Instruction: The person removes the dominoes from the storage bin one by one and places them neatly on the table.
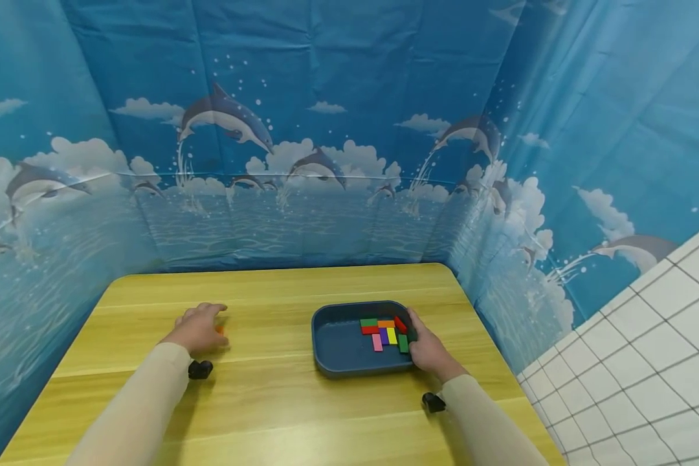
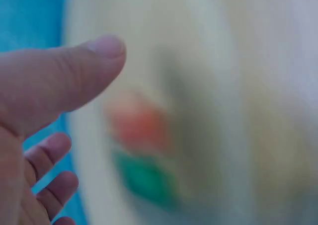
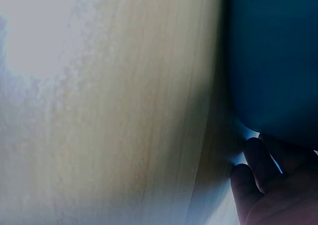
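My left hand [image 1: 197, 329] hovers over the left part of the table, thumb and fingers spread apart with nothing held. Just beyond it an orange block [image 1: 220, 331] is partly covered by the hand. In the left wrist view an orange-red block [image 2: 139, 121] and a green block [image 2: 146, 180] appear, both blurred, beyond the thumb. A dark blue rectangular tray [image 1: 340, 353] stands right of centre. My right hand [image 1: 430, 349] grips its right side, fingers [image 3: 259, 160] against the outer wall; the thumb is hard to make out. Several coloured blocks [image 1: 377, 343] lie flat in the tray's right half.
The wooden table [image 1: 268, 414] has rounded far corners. A blue dolphin-print curtain [image 1: 303, 220] hangs behind it and along both sides. White tiles [image 1: 646, 349] show at the right.
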Motion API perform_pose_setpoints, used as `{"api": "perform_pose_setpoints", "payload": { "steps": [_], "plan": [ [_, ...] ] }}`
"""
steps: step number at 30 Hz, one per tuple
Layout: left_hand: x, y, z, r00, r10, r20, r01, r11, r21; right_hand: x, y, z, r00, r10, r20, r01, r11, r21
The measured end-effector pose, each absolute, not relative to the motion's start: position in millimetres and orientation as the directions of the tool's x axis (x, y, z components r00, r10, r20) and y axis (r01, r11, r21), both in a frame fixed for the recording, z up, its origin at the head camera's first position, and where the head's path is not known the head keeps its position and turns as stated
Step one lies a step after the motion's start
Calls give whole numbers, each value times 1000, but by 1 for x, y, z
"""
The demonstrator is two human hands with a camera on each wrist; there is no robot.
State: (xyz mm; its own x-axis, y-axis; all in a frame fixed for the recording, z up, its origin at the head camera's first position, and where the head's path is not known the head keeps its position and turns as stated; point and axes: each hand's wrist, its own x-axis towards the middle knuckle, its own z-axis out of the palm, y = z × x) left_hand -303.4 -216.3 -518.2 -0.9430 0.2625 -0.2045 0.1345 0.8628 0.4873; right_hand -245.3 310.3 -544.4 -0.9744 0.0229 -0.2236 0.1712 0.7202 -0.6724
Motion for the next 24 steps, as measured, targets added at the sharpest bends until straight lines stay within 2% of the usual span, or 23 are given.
{"api": "perform_pose_setpoints", "payload": {
  "steps": [6,10,16,24],
  "plan": [
    [-300,-129,-459,-895,438,-82,268,677,686,-245,308,-543,-974,33,-225,182,708,-683],
    [-297,-61,-445,-849,526,-52,291,548,784,-244,308,-544,-975,29,-218,174,710,-683],
    [-310,18,-464,-816,577,-39,319,505,802,-243,307,-546,-980,27,-198,159,708,-688],
    [-329,72,-509,-796,585,-156,319,624,713,-241,307,-545,-982,42,-185,162,691,-705]
  ]
}}
